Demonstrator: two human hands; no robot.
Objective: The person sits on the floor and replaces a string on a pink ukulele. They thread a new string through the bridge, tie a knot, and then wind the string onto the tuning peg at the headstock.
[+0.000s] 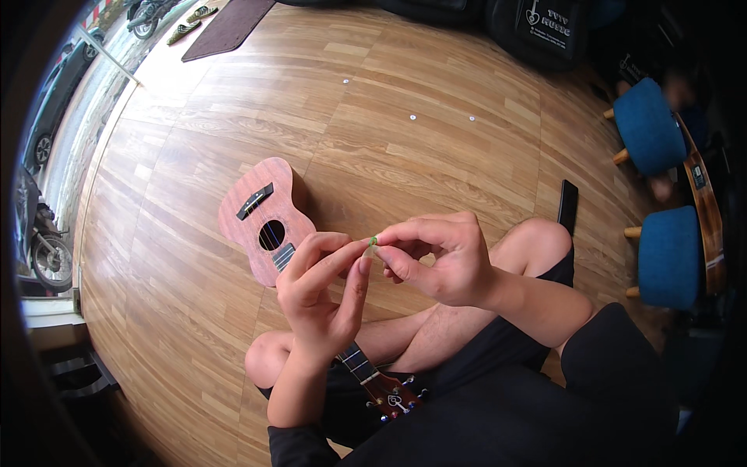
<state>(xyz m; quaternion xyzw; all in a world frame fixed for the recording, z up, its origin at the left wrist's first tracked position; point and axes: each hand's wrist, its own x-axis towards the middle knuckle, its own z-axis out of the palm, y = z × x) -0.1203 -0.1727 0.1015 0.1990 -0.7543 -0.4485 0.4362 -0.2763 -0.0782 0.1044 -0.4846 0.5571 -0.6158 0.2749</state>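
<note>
My left hand (pixel 323 292) and my right hand (pixel 447 261) meet in front of me at the fingertips. Pinched between them is a small piece, green on top (pixel 373 240) with a pale, thin part below; its kind is too small to make out. Under my left hand lies a pinkish-brown ukulele (pixel 240 222), its body on the floor. The neck passes beneath my left forearm to the dark headstock (pixel 393 395) with tuning pegs, which rests by my lap. Part of the fretboard is hidden by my left hand.
A black phone-like slab (pixel 569 204) lies beyond my right knee. Two blue stools (pixel 668 257) and a wooden guitar (pixel 704 210) stand at the right. Small white discs (pixel 412 117) dot the wooden floor. Far off are black bags (pixel 537 31), a brown mat (pixel 226 31) and sandals (pixel 184 32).
</note>
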